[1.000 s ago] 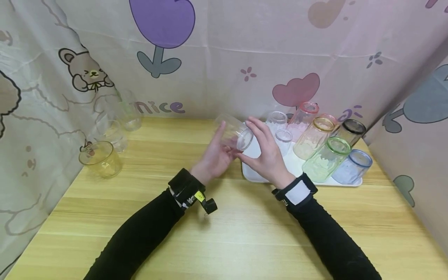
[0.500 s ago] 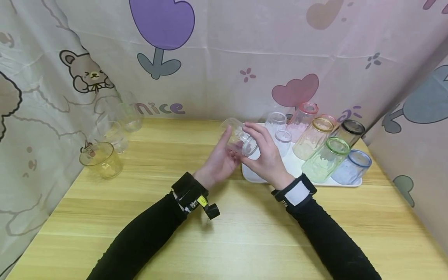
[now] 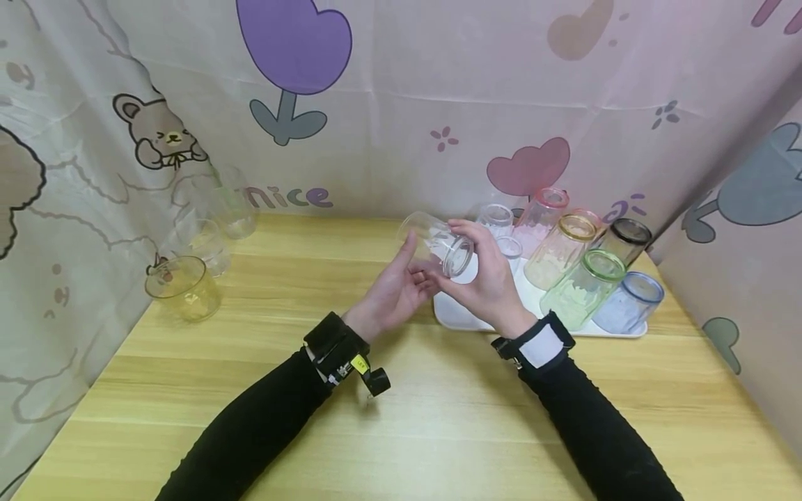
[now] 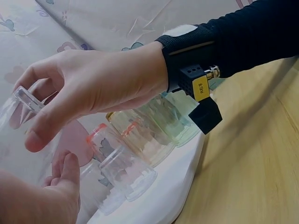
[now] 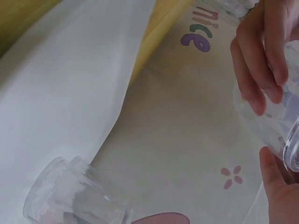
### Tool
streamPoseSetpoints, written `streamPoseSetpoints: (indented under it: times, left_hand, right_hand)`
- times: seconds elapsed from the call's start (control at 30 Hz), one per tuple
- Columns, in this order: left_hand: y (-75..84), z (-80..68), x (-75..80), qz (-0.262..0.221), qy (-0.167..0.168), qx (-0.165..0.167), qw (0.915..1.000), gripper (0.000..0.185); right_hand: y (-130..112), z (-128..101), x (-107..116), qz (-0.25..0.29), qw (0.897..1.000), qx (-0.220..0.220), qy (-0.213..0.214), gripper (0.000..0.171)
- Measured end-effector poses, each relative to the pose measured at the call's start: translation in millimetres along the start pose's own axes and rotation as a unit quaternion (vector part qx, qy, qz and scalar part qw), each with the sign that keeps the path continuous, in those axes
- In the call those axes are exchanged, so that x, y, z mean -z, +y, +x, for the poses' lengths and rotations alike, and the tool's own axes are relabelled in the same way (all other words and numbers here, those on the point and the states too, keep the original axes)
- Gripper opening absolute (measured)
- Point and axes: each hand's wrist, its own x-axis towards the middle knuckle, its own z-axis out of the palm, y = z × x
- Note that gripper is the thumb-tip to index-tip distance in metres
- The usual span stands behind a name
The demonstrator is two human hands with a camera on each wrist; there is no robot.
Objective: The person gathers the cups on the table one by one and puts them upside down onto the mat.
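Both hands hold a clear drinking glass [image 3: 429, 236] above the table, beside the tray's left end. It lies tilted, its thick base toward the right and its open mouth toward the upper left. My left hand [image 3: 391, 289] grips the body from the left, thumb up along the near side. With thumb and fingers, my right hand [image 3: 495, 289] grips the base end. In the left wrist view, the right hand [image 4: 88, 84] curls round the glass's base edge [image 4: 29, 100]. The right wrist view shows the left hand's fingers [image 5: 273, 77] over the glass wall [image 5: 261, 126].
A white tray [image 3: 460, 316] on the right bears several upside-down glasses, including a yellow glass [image 3: 557, 254], a green glass [image 3: 579, 296], a blue glass [image 3: 626, 306] and small clear ones. At the left stand an amber cup [image 3: 194, 296] and clear glasses [image 3: 213, 250]. A printed curtain [image 3: 388, 139] hangs behind.
The glass has shifted slightly right and turned about its length in the hands. The left hand has moved a little right toward the right hand. The glasses on the tray stay put.
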Motion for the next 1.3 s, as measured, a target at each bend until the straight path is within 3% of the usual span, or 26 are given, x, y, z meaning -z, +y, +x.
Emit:
streamPoseSetpoints:
  times: [0.37, 0.47, 0.6, 0.73, 0.83, 0.97, 1.13, 1.3]
  left_hand:
    - [-0.5, -9.8, 11.7, -0.02, 0.022, -0.018, 0.9994, 0.076]
    - [0.5, -13.6, 16.1, 0.017, 0.026, -0.029, 0.9991, 0.071]
    - [1.6, -18.9, 19.2, 0.123, 0.03, -0.054, 0.9905, 0.056]
    - [3.7, -24.0, 21.8, 0.254, 0.047, -0.095, 0.9614, 0.048]
    - [6.6, -27.8, 25.0, 0.346, 0.046, -0.129, 0.9281, 0.049]
    - [11.4, -31.8, 32.3, 0.435, 0.039, -0.161, 0.8849, 0.052]
    - [19.6, -37.1, 45.0, 0.499, 0.048, -0.183, 0.8457, 0.057]
    - [29.9, -44.2, 58.3, 0.53, 0.072, -0.203, 0.8199, 0.061]
  right_hand:
    - [-3.5, 8.4, 22.5, -0.036, 0.999, -0.029, 0.016, 0.077]
    - [-2.1, 10.5, 34.5, -0.047, 0.997, -0.051, 0.017, 0.08]
    - [1.2, 11.8, 48.4, -0.062, 0.995, -0.078, 0.013, 0.086]
    - [1.2, 13.6, 60.7, -0.077, 0.991, -0.106, -0.005, 0.083]
    - [-0.6, 14.6, 69.9, -0.084, 0.987, -0.13, -0.036, 0.079]
    - [-4.0, 15.3, 82.7, -0.102, 0.975, -0.17, -0.099, 0.076]
    - [-5.5, 16.4, 95.6, -0.125, 0.948, -0.216, -0.196, 0.075]
    - [-2.2, 17.3, 101.8, -0.137, 0.928, -0.222, -0.265, 0.073]
